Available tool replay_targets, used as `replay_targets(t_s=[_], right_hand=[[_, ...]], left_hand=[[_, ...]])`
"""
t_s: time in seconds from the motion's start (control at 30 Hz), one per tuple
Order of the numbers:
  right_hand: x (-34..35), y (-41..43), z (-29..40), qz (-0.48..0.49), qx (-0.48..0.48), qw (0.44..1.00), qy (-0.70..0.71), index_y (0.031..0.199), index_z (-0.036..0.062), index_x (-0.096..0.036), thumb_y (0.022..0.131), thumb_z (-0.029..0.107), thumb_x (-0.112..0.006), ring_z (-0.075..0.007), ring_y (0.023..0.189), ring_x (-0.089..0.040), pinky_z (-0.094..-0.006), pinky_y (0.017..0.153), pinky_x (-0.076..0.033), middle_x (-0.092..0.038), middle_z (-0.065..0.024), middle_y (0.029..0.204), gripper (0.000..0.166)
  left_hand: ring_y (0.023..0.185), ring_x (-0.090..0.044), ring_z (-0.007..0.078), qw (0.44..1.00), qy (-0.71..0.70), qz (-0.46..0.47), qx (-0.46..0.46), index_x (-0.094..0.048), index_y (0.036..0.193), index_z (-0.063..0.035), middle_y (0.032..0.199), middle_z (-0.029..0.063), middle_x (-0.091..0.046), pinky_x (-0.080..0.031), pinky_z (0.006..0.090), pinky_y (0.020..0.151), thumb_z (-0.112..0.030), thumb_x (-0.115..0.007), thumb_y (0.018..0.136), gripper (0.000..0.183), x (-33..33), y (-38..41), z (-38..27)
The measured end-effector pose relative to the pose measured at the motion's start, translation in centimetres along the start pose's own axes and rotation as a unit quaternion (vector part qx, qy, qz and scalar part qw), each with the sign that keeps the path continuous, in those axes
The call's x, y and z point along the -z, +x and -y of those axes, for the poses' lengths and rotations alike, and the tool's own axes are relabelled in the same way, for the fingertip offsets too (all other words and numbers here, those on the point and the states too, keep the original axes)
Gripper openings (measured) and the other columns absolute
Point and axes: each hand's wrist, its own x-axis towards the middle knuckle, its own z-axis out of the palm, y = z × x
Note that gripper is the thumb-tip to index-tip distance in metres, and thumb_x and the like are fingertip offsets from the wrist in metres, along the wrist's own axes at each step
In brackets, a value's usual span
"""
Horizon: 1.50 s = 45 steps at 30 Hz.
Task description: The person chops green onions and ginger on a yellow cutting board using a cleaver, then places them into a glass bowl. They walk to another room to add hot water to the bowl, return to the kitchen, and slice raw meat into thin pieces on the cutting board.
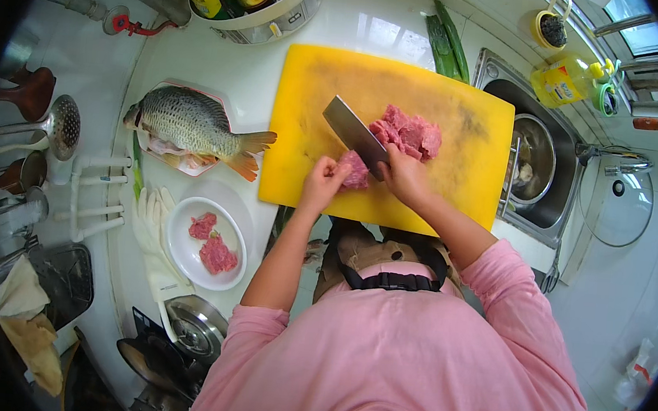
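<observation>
On a yellow cutting board point(314, 104), my right hand point(405, 177) grips a cleaver point(354, 130) by its handle end, the handle itself hidden in my fist. The blade slants up and to the left, its near part beside a chunk of raw red meat point(355, 170). My left hand point(325, 181) pinches that chunk from the left. Just beyond my right hand, a pile of raw meat pieces point(412, 132) lies on the board. To the left, a white bowl point(172, 250) holds two pieces of meat point(219, 254).
A whole fish point(183, 122) lies on a tray, its tail reaching the board's left edge. Green leaf stalks point(446, 42) lie behind the board. At right is a sink point(559, 220) with a metal pot point(546, 166). White gloves point(153, 237) and a metal lid point(195, 323) lie left.
</observation>
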Motion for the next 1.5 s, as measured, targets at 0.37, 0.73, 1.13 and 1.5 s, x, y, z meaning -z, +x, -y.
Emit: replay_targets(t_s=[0.37, 0.73, 1.13, 1.5], right_hand=[[7.8, -1.8, 2.0, 0.088, -0.013, 0.995, -0.037, 0.096, 0.0028, -0.045, 0.084, 0.014, -0.055, -0.0426, 0.077, -0.059, -0.0506, 0.066, -0.047, -0.061, -0.0237, 0.081, 0.019], [-0.5, 1.8, 1.7, 0.033, 0.034, 0.998, -0.042, 0.096, 0.0011, -0.047, 0.083, 0.012, -0.054, -0.0374, 0.071, -0.064, -0.0481, 0.061, -0.050, -0.063, -0.0204, 0.080, 0.019], [6.1, -0.5, 0.0, -0.021, 0.010, 1.000, 0.010, 0.094, 0.0030, -0.044, 0.084, 0.015, -0.057, -0.0447, 0.075, -0.058, -0.0513, 0.062, -0.045, -0.060, -0.0241, 0.081, 0.020], [8.8, 0.4, 2.7, 0.169, 0.020, 0.977, -0.125, 0.095, 0.0003, -0.047, 0.082, 0.008, -0.052, -0.0387, 0.074, -0.063, -0.0483, 0.062, -0.049, -0.064, -0.0207, 0.080, 0.016]], left_hand=[[0.062, -0.058, 0.0143, 0.990, 0.110, -0.074, -0.044, -0.055, 0.101, -0.0010, 0.100, 0.0114, -0.052, -0.049, 0.0242, 0.056, -0.013, -0.077, 0.074, 0.038, 0.9, -0.8, -3.4], [0.067, -0.058, 0.0110, 0.993, 0.096, -0.010, -0.064, -0.049, 0.108, 0.0015, 0.102, 0.0096, -0.048, -0.048, 0.0203, 0.054, -0.004, -0.076, 0.073, 0.044, 0.2, -0.2, -2.6], [0.061, -0.053, 0.0141, 0.990, 0.036, -0.124, 0.053, -0.049, 0.099, -0.0014, 0.085, 0.0099, -0.055, -0.046, 0.0254, 0.059, -0.017, -0.081, 0.070, 0.046, -2.7, -1.8, -1.8], [0.065, -0.058, 0.0209, 0.981, 0.161, -0.044, -0.101, -0.057, 0.092, 0.0004, 0.093, 0.0117, -0.050, -0.048, 0.0293, 0.057, -0.002, -0.075, 0.069, 0.029, -1.2, 0.4, -4.3]])
